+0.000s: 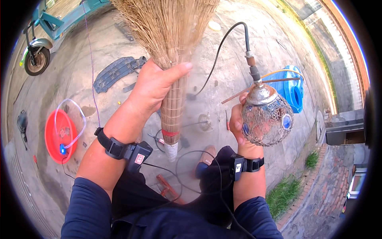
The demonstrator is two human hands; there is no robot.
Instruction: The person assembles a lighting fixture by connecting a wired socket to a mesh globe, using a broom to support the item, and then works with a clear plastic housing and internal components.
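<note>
The relation that counts is between the two held things: the straw broom [173,99] at upper centre of the frame and the wire-mesh globe [274,133] right of centre, with open space between them. The broom's long axis runs nearly upright in the picture, bristles fanning to the top edge, white-tipped handle end pointing down to the middle. The left hand [153,83] wraps the neck just below the bristles, thumb laid across it; its other fingers are mostly hidden behind. The right hand [237,124] holds the globe, fingers spread behind and beside the mesh, partly seen through it. The globe's stem points up and slightly left, joined to a black hose [218,55]. The left hand is plainly the nearer to the bristles.
</note>
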